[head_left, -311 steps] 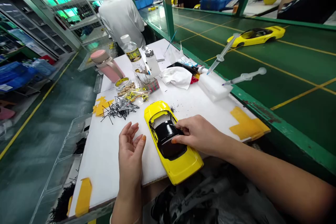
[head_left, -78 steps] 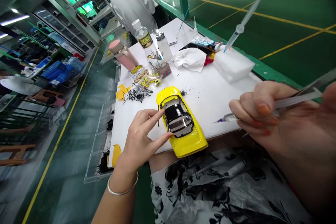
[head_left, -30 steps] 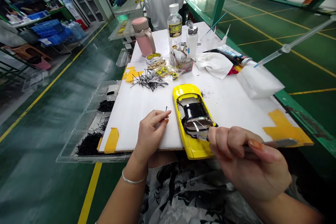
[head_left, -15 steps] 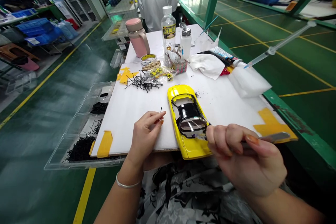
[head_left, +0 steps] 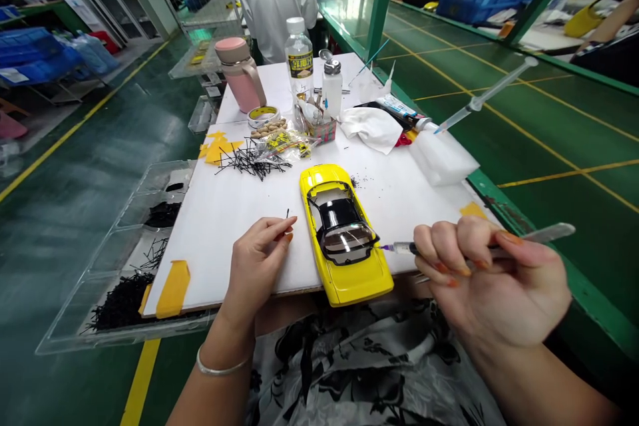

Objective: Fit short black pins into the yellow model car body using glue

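A yellow model car body point(head_left: 344, 239) with a black cabin insert lies on the white board point(head_left: 239, 206), its rear end over the board's near edge. My right hand point(head_left: 489, 279) is closed on a syringe point(head_left: 399, 248) whose purple needle tip touches the car's right side by the window frame. My left hand point(head_left: 257, 259) rests on the board left of the car, pinching a thin black strip point(head_left: 287, 215) that sticks up from thumb and forefinger.
A heap of black strips point(head_left: 249, 163), a pink flask point(head_left: 242, 74), a water bottle point(head_left: 298, 63), a white cloth point(head_left: 369, 128) and a foam block point(head_left: 442, 156) holding a second syringe point(head_left: 484, 94) stand farther back. A clear tray point(head_left: 124, 279) of black strips hangs left. A person in white stands beyond.
My right hand has drawn back to the right, so the syringe tip now shows at the car's side. The left hand keeps its pinch on the strip. The view has shifted slightly.
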A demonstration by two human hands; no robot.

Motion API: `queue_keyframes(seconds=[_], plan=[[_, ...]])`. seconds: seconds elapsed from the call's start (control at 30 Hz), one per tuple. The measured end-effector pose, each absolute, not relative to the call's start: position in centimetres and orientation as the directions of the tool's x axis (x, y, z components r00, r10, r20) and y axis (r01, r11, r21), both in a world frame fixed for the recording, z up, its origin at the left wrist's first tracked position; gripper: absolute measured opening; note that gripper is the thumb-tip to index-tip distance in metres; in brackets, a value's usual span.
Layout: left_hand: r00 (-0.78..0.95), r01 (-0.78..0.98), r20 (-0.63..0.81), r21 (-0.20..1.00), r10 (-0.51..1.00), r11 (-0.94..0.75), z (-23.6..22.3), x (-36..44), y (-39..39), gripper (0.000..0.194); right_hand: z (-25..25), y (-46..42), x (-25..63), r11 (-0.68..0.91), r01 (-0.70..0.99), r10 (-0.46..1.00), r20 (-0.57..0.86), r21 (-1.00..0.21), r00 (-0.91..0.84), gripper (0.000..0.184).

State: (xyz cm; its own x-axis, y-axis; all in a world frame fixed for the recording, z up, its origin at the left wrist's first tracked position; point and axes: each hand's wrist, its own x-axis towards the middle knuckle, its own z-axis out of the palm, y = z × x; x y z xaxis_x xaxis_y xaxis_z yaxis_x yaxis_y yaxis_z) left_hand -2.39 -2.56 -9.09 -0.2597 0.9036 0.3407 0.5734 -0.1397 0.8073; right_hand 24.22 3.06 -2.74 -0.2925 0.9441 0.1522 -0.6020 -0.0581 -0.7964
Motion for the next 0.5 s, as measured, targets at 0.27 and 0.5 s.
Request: queue_keyframes(seconds=[0.27,0.5], plan=[[-0.263,0.574,0.341,0.807,0.903,-0.138,-9.11,-2.32,-2.64,0.027,-3.27,3.08,23.98,-0.073,-0.613,0.942,0.147,-0.787,-0.302,0.039],[-0.262,0.586,0.324,0.802,0.909,-0.117,-9.02,-2.32,-2.71,0.027,-3.26,3.39,23.94,-0.064,-0.561,0.927,0.159,-0.825,-0.339,0.038]])
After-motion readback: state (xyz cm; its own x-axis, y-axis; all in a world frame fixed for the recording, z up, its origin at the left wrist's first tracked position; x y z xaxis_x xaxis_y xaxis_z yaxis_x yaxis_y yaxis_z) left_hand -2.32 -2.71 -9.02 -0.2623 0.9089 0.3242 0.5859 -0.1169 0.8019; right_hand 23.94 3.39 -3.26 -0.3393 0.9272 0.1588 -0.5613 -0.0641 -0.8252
